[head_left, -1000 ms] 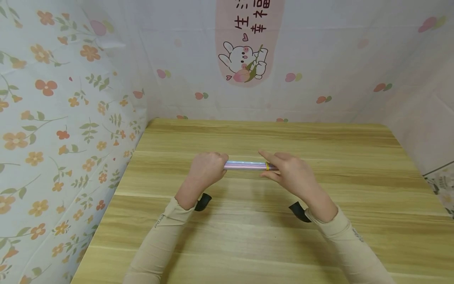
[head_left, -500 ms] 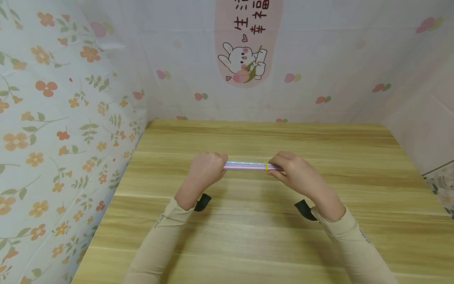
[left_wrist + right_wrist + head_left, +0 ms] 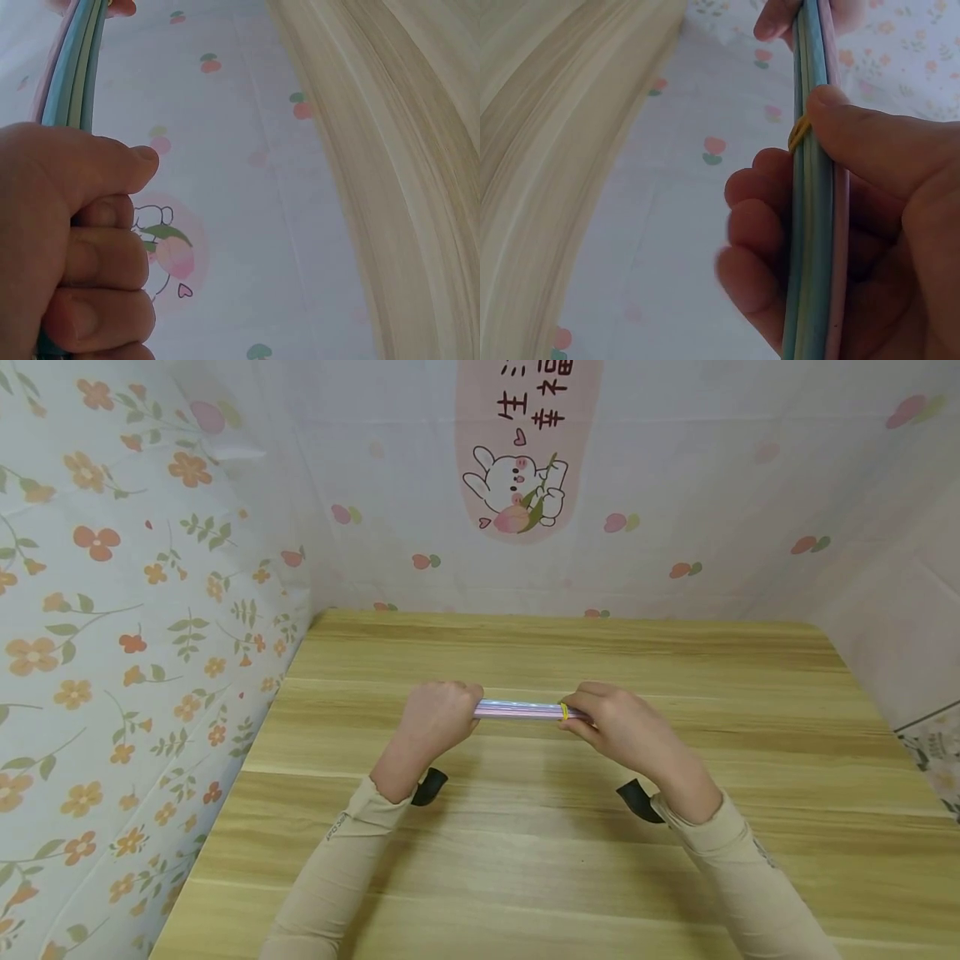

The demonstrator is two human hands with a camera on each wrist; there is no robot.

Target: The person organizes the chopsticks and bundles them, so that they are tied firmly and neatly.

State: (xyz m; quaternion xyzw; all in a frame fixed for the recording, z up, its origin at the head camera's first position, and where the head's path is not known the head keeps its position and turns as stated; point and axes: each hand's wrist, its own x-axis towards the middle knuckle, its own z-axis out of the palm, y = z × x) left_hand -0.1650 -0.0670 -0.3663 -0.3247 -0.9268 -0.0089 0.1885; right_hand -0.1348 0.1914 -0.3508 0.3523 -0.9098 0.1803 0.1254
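Observation:
A slim bundle of pastel pencils [image 3: 517, 709] in blue, pink and pale green lies level between both hands, above the table. My left hand [image 3: 441, 714] grips one end in a fist; the left wrist view shows its fingers [image 3: 112, 259] curled round the bundle. A yellow rubber band [image 3: 800, 133] circles the pencils near the other end. Right there my right hand [image 3: 618, 722] holds the bundle, thumb [image 3: 870, 135] against the pencils beside the band and fingers curled on the other side. The left end of the bundle is hidden in the fist.
A wood-grain table [image 3: 517, 877] lies under the hands. Behind it hangs a white cloth [image 3: 675, 468] with a printed rabbit, and a flowered cloth [image 3: 112, 635] hangs on the left. Black curved pieces [image 3: 639, 802] stick out at both wrists.
My right hand's raised, spread fingers have closed on the bundle by the band. The hand slid slightly right, then slightly back left. My left hand stays still.

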